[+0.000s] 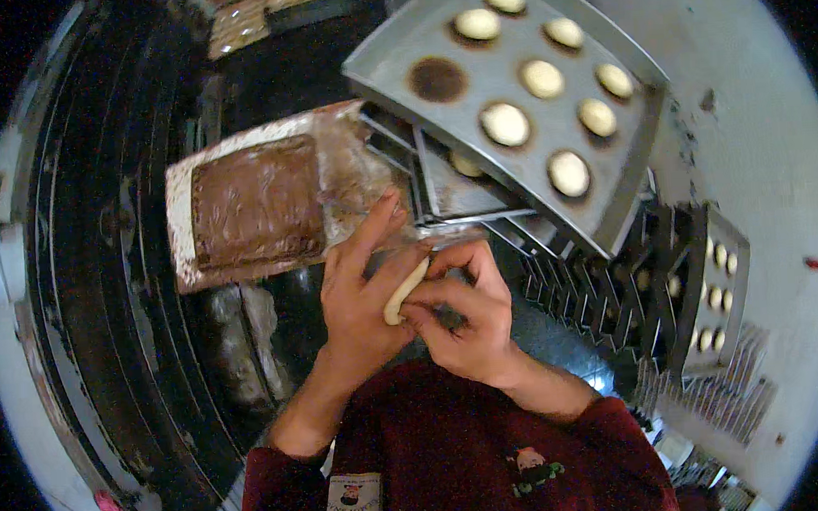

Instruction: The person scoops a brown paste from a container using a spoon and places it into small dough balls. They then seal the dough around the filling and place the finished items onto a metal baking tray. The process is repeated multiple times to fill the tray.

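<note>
A pale piece of dough (405, 291), folded into a long curved edge, lies between my two hands in front of my chest. My left hand (356, 300) supports it from the left, thumb and fingers partly stretched around it. On its other side my right hand (467, 313) has bent fingers pinching the dough's edge. Just beyond them, a metal baking tray (488, 80) carries several round pale dough pieces (542, 79), with one dark round mark among them. To the left is a smooth brown slab of chocolate-like paste (258, 203) on a pale board (180, 212).
Under the tilted tray are more metal trays (471, 197), one with a pale piece inside. At right stands a dark rack (605, 287) with a tray of dough pieces (720, 281). Dark ridged panels (132, 270) fill the left. A pale wall (742, 81) bounds the right.
</note>
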`<state>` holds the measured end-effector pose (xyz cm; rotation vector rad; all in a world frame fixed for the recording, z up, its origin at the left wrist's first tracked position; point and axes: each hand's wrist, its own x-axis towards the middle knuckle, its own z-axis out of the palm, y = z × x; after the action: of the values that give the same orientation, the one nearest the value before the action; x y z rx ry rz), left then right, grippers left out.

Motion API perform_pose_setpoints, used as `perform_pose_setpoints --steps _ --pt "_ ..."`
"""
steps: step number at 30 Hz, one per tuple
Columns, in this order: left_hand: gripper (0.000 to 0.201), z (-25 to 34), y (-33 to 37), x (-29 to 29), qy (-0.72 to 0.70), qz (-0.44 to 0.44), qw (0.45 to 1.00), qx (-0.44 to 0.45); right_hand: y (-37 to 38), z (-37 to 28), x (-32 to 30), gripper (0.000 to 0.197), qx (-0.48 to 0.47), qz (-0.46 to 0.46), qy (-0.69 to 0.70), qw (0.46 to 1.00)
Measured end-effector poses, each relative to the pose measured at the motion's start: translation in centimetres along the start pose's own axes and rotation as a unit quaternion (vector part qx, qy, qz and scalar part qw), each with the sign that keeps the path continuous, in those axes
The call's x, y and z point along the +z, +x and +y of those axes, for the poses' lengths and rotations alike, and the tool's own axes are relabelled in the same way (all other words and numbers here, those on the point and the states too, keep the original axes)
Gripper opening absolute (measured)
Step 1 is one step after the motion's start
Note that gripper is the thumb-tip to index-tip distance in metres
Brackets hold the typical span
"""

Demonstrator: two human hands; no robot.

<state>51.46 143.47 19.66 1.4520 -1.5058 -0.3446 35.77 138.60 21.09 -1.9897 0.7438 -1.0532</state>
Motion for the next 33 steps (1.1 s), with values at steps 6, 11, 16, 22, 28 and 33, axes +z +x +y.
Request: perform_pose_setpoints --steps 6,11,16,22,28,33 --pt "0.059 5.3 0.6 -0.7 -0.125 -0.092 0.987 0.03 -2.7 -3.3 -4.0 0.019 -0.004 0.033 0.045 0.998" --pt "0.062 6.3 -3.8 -4.1 -0.076 -0.051 0.993 0.074 -4.3 -9.2 -0.4 0.022 -0.025 0.064 -0.007 0.998" --pt "0.051 5.3 -7.9 -8.7 0.041 -0.031 0.989 0.136 -6.5 -14.2 4.1 0.02 0.139 0.092 0.243 0.956" --pt "0.066 6.5 -10.5 -11.1 -0.015 -0.006 0.996 0.093 -8.1 -16.1 6.0 0.021 0.139 0.095 0.276 0.946" --pt "0.019 7.3 -10.2 -12.1 0.009 -0.14 0.974 0.18 -12.3 -12.4 6.2 0.015 0.051 0.234 0.178 0.954" --pt "0.028 10.0 -8.8 -8.3 -0.131 -0.191 0.967 0.103 -15.0 -11.1 8.8 0.067 0.089 0.223 0.444 0.863"
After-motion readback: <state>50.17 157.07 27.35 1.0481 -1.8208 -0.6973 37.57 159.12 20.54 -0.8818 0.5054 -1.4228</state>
